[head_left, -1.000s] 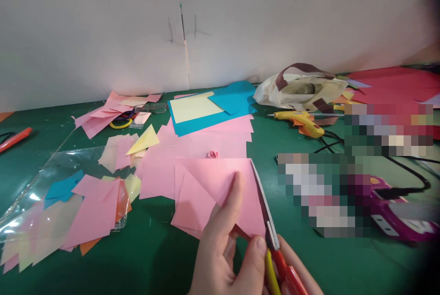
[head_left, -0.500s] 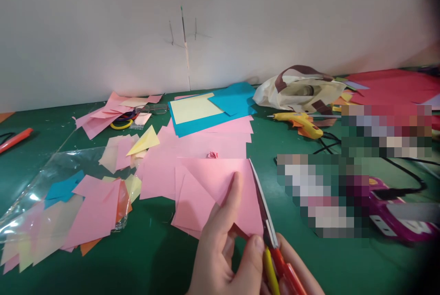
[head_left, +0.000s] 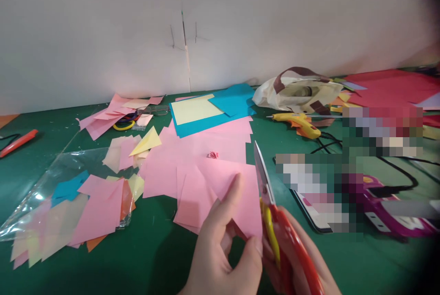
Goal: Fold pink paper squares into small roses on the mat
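Observation:
My left hand (head_left: 223, 244) pinches a pink paper sheet (head_left: 227, 185) between thumb and fingers, holding it just above the green table (head_left: 165, 258). Beside it, my right hand (head_left: 302, 258) grips red and yellow scissors (head_left: 275, 221). The blades run along the sheet's right edge, and their tip points away from me past the sheet's far corner. More pink sheets (head_left: 199, 148) lie under and behind the held one, with a tiny pink folded piece (head_left: 213, 154) on them.
A clear plastic bag with paper scraps (head_left: 65, 194) lies at the left. Blue and yellow sheets (head_left: 206, 109) sit further back, near a cloth bag (head_left: 299, 91) and a yellow glue gun (head_left: 299, 120). A purple device with a black cord (head_left: 388, 208) is on the right, and a red pen (head_left: 17, 141) at the far left.
The scissors have slid forward along the pink sheet's right edge, so the blade tip now reaches beyond its far corner. My right hand has risen further into view. The camera shifted slightly.

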{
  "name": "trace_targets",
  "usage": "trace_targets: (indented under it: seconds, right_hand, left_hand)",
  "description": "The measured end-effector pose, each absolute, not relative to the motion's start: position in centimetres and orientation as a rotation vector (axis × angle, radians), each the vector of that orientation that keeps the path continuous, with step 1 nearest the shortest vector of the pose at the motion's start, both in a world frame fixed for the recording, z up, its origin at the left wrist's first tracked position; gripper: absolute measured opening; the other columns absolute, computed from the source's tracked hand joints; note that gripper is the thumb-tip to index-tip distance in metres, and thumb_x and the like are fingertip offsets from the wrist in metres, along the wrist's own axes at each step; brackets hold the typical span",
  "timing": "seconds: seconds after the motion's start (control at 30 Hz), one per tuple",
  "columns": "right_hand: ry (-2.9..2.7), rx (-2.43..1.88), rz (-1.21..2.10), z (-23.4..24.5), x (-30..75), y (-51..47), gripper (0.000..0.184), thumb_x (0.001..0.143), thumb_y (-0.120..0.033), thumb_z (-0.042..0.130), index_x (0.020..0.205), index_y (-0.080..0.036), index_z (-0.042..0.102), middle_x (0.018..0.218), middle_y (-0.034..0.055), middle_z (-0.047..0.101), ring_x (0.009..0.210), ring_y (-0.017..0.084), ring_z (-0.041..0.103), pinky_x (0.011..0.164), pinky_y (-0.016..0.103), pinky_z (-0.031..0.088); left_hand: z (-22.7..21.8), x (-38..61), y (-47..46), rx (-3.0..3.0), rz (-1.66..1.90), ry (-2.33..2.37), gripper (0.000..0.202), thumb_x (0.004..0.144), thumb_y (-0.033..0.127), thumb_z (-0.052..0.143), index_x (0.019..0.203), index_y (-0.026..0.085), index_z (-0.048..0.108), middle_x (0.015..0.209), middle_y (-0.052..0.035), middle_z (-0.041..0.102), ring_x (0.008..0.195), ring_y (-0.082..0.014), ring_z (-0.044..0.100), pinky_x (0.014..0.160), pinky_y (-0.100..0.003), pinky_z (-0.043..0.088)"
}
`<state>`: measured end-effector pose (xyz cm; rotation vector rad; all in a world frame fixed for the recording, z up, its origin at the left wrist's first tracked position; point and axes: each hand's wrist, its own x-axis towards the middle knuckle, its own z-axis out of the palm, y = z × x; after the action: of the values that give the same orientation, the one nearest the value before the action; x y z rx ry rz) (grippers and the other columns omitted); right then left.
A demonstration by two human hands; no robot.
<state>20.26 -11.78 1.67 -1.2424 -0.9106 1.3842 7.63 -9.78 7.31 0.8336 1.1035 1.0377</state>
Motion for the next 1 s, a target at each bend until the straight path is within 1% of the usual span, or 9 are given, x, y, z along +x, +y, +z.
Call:
trace_targets:
  seconds: [0.1, 0.23, 0.4, 0.5, 0.57, 0.7, 0.8, 0.9, 1.0]
  right_hand:
    - [-1.048, -1.482, 1.254, 4.0, 21.0, -9.2, 0.036, 0.083, -0.058, 0.048, 0.088, -0.023, 0.054, 0.057, -0.0019, 0.053, 0.044, 0.012, 0.046, 0.040, 0.023, 0.038]
    - [-1.600, -1.986, 0.601, 6.5, 21.8, -4.8, 0.033, 0.091, -0.048, 0.035, 0.082, -0.020, 0.051, 0.068, 0.0057, 0.058, 0.056, 0.017, 0.055, 0.050, 0.027, 0.040]
    - [-1.704, -2.227, 0.365, 6.3, 21.3, 1.1, 0.035, 0.092, -0.041, 0.038, 0.096, -0.010, 0.053, 0.083, 0.0199, 0.062, 0.076, 0.031, 0.064, 0.060, 0.034, 0.042]
    - [-1.662, -2.307, 0.348, 4.5, 20.7, 3.8, 0.038, 0.091, -0.040, 0.040, 0.097, -0.004, 0.052, 0.083, 0.0239, 0.062, 0.080, 0.035, 0.065, 0.061, 0.036, 0.043]
    - [-1.651, -2.340, 0.318, 3.0, 20.5, 4.8, 0.037, 0.089, -0.039, 0.046, 0.097, -0.004, 0.052, 0.087, 0.0246, 0.063, 0.083, 0.035, 0.065, 0.064, 0.037, 0.044]
    - [-1.743, -2.276, 0.006, 0.9, 21.0, 4.8, 0.026, 0.086, -0.028, 0.052, 0.100, -0.006, 0.052, 0.093, 0.0216, 0.062, 0.087, 0.033, 0.062, 0.068, 0.037, 0.046]
    - [-1.791, -1.884, -0.165, 0.6, 20.8, 4.1, 0.024, 0.084, -0.022, 0.052, 0.106, -0.011, 0.053, 0.106, 0.0204, 0.059, 0.096, 0.033, 0.057, 0.075, 0.042, 0.047]
    - [-1.880, -1.306, -0.007, 1.0, 19.7, 3.0, 0.024, 0.086, -0.018, 0.047, 0.109, -0.018, 0.052, 0.109, 0.0140, 0.057, 0.102, 0.027, 0.056, 0.083, 0.041, 0.048]
    - [-1.991, -1.023, 0.030, 1.2, 18.1, 1.9, 0.023, 0.084, -0.010, 0.045, 0.103, -0.018, 0.056, 0.104, 0.0133, 0.059, 0.097, 0.024, 0.058, 0.078, 0.037, 0.050]
  left_hand:
    - [8.1, 6.4, -9.3, 0.898, 1.115, 1.197, 0.060, 0.069, 0.020, 0.069, 0.127, 0.021, 0.055, 0.130, -0.0096, 0.057, 0.115, -0.0268, 0.057, 0.090, -0.031, 0.053]
    - [9.2, 4.1, -8.2, 1.058, 1.159, 1.379, 0.035, 0.063, 0.023, 0.073, 0.097, 0.019, 0.065, 0.104, -0.0058, 0.067, 0.098, -0.0230, 0.063, 0.081, -0.030, 0.054]
    - [9.2, 2.3, -6.1, 1.465, 1.084, 1.546, 0.013, 0.069, 0.018, 0.064, 0.075, 0.021, 0.052, 0.073, 0.0030, 0.052, 0.069, -0.0133, 0.053, 0.061, -0.024, 0.046]
    - [7.9, 1.9, -4.6, 1.581, 1.008, 1.458, 0.011, 0.075, 0.021, 0.060, 0.083, 0.021, 0.052, 0.081, 0.0006, 0.054, 0.083, -0.0169, 0.055, 0.073, -0.027, 0.046]
    - [6.7, 1.7, -3.7, 1.576, 0.945, 1.380, 0.025, 0.079, 0.026, 0.058, 0.103, 0.022, 0.051, 0.097, -0.0035, 0.057, 0.093, -0.0197, 0.055, 0.078, -0.030, 0.048]
    - [4.9, 1.4, -2.8, 1.459, 0.816, 1.240, 0.061, 0.086, 0.034, 0.051, 0.140, 0.030, 0.022, 0.108, -0.0069, 0.060, 0.074, -0.0159, 0.059, 0.070, -0.033, 0.052]
    - [4.2, 1.3, -2.9, 1.408, 0.786, 1.247, 0.074, 0.088, 0.036, 0.050, 0.146, 0.029, 0.005, 0.094, -0.0045, 0.063, 0.068, -0.0147, 0.058, 0.074, -0.035, 0.052]
    - [3.7, 1.1, -3.0, 1.328, 0.787, 1.234, 0.079, 0.089, 0.040, 0.047, 0.147, 0.024, -0.004, 0.072, -0.0004, 0.062, 0.070, -0.0173, 0.059, 0.075, -0.036, 0.051]
    - [3.2, 0.8, -2.9, 1.254, 0.863, 1.210, 0.077, 0.090, 0.038, 0.046, 0.148, 0.027, -0.003, 0.098, -0.0070, 0.068, 0.080, -0.0182, 0.063, 0.083, -0.037, 0.049]
